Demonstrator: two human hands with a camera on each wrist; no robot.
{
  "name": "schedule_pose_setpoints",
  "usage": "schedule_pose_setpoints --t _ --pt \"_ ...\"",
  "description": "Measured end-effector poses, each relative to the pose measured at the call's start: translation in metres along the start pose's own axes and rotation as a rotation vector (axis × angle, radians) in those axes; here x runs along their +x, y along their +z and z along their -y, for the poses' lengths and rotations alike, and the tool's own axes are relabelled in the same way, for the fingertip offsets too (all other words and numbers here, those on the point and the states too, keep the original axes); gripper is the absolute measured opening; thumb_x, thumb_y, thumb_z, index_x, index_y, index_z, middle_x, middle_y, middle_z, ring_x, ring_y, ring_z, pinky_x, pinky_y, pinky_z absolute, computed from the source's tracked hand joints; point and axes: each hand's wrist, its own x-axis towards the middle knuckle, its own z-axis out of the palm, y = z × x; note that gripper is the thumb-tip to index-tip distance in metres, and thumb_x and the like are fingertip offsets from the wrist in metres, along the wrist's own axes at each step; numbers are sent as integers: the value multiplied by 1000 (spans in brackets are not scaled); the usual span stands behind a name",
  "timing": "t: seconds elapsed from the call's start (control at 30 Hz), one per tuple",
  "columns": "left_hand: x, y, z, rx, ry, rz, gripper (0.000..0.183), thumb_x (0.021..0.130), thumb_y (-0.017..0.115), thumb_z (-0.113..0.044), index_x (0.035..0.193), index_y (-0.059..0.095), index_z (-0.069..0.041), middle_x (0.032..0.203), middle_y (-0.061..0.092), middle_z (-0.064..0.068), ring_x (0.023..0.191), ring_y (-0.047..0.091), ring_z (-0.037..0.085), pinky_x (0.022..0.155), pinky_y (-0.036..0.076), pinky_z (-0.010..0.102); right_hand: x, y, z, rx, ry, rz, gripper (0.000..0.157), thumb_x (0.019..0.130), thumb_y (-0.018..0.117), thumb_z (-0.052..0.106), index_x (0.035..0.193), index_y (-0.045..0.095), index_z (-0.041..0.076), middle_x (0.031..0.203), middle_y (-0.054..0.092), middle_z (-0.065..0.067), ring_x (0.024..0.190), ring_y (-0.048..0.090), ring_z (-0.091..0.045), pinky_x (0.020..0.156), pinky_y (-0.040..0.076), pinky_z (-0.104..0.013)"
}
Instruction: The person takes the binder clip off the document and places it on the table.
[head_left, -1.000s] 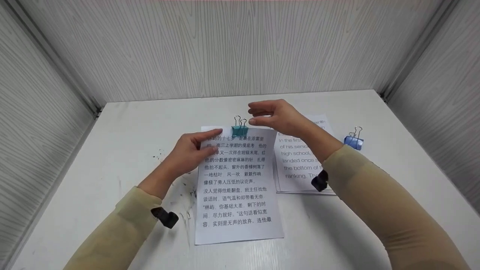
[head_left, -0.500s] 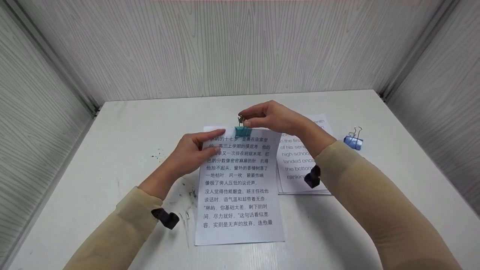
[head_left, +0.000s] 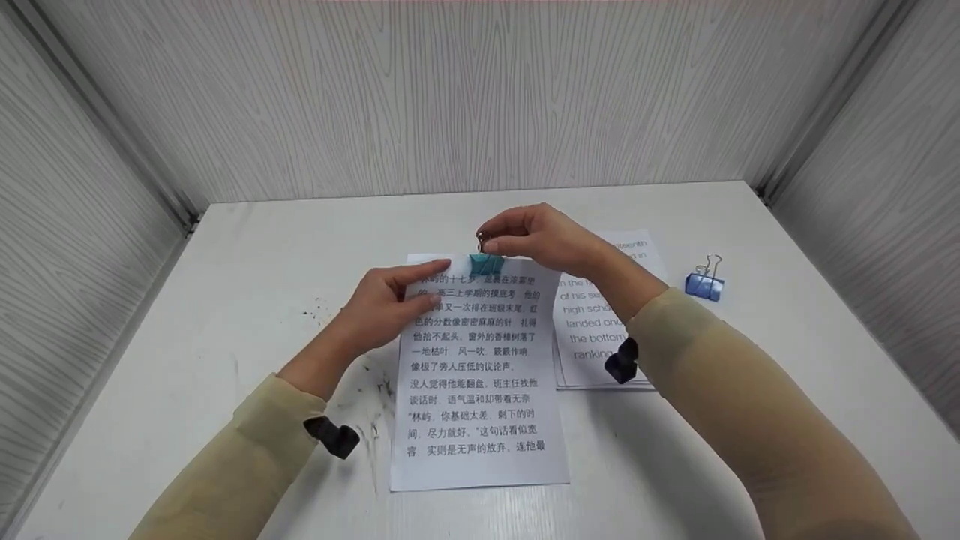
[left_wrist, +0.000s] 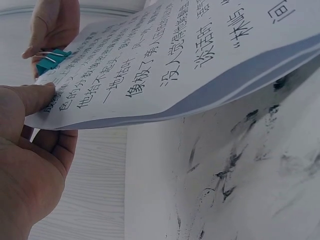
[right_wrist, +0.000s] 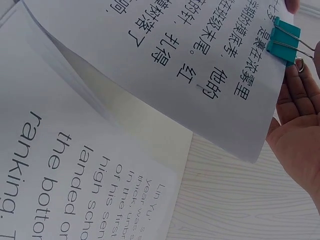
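A teal binder clip point(head_left: 486, 264) sits on the top edge of a stack of sheets printed in Chinese point(head_left: 472, 375). My right hand point(head_left: 551, 236) pinches the clip's wire handles between thumb and fingers. At the stack's upper left edge my left hand point(head_left: 382, 307) grips the sheets; in the left wrist view its thumb point(left_wrist: 37, 97) lies on top and the other fingers curl beneath. The right wrist view shows the teal clip point(right_wrist: 284, 41) across the paper's edge, with that top end raised off the table.
A second stack, printed in English point(head_left: 596, 367), lies to the right, partly under my right forearm. Farther right stands a blue binder clip point(head_left: 705, 285) with its handles up. Dark smudges point(head_left: 375, 382) mark the white table. A panel wall point(head_left: 480, 97) rises behind.
My right hand has moved left and down onto the clip and taken hold of its handles. The clip and paper top have shifted slightly right. The left hand keeps its grip.
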Motion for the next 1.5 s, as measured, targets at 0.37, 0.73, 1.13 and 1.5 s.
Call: schedule_pose_setpoints --t 0.37,0.73,1.13,1.5 --pt "13 -3 30 -15 -13 -19 48 94 65 -9 139 56 -24 120 68 7 90 71 30 74 57 45 -23 0 30 47 -107 -212 27 95 65 18 119 66 6 113 68 -5 105 63 -17 98 47 -32" --pt "20 -6 47 -57 -30 -25 48 93 67 -13 136 57 -32 118 69 3 90 71 26 70 58 36 -68 -43 16 9 -80 -318 32 95 65 21 124 64 5 117 66 -12 105 63 -21 95 48 -28" --pt "22 -14 65 14 -82 -81 49 93 68 -16 136 57 -34 123 65 -1 90 70 23 68 56 30 -141 -91 -66 -175 110 -435 32 93 64 40 119 69 21 108 70 -3 100 62 -19 88 49 -22" --pt "23 -17 77 29 -125 -110 51 92 68 -16 139 55 -32 130 61 -4 94 68 20 71 56 31 -195 -111 -120 -219 318 -484 39 90 65 48 104 74 13 98 71 -7 93 61 -21 82 49 -21"
